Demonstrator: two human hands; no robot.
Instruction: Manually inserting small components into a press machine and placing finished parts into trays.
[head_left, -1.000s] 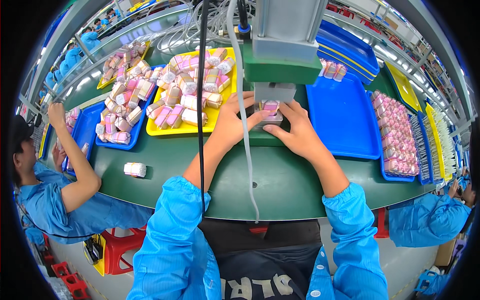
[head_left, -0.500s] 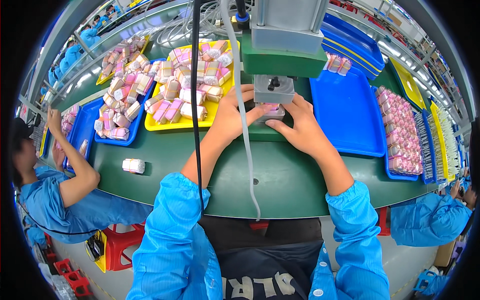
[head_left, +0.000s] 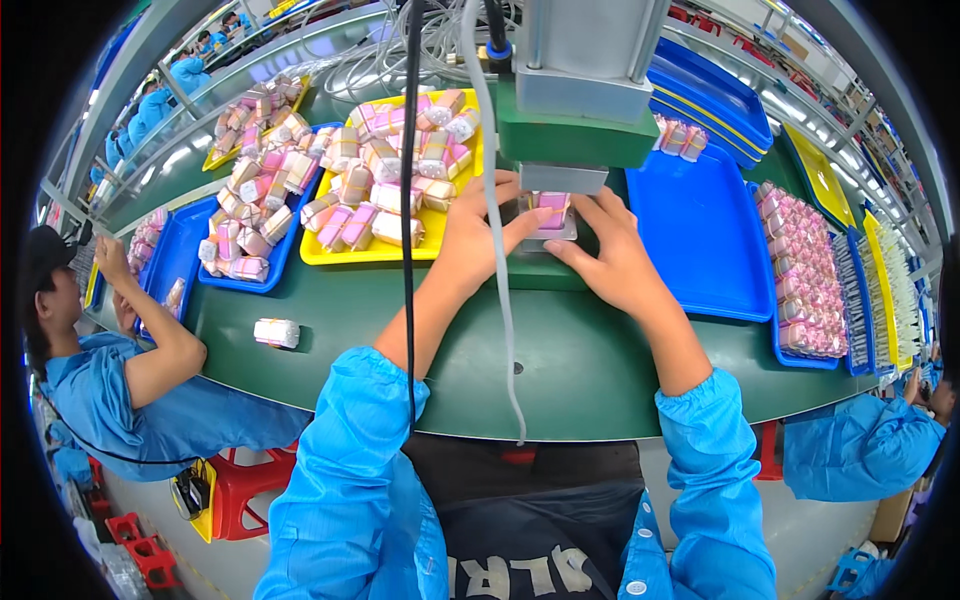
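A pink-and-purple wrapped bundle [head_left: 554, 208] sits in a small metal fixture [head_left: 567, 232] below the press's metal head [head_left: 562, 180]. A gap shows between head and bundle. My left hand [head_left: 468, 240] comes from the left, its thumb on the bundle's left side and its fingers curled toward the back, partly behind a pale tube [head_left: 499, 250]. At the right side, my right hand [head_left: 622, 258] has thumb and fingers spread, the thumb near the fixture's front corner. It holds nothing that I can see.
A yellow tray [head_left: 335, 258] and a blue tray [head_left: 240, 284] heaped with similar bundles stand left. A lone bundle [head_left: 276, 333] lies nearer me. On the right are a large blue tray [head_left: 700, 240] and a tray of packed bundles [head_left: 800, 270]. A black cable [head_left: 408, 250] hangs in front. A co-worker [head_left: 130, 370] sits left.
The press head has risen off the bundle, which now shows in the fixture. Both hands have stayed around it; the whole view has shifted slightly.
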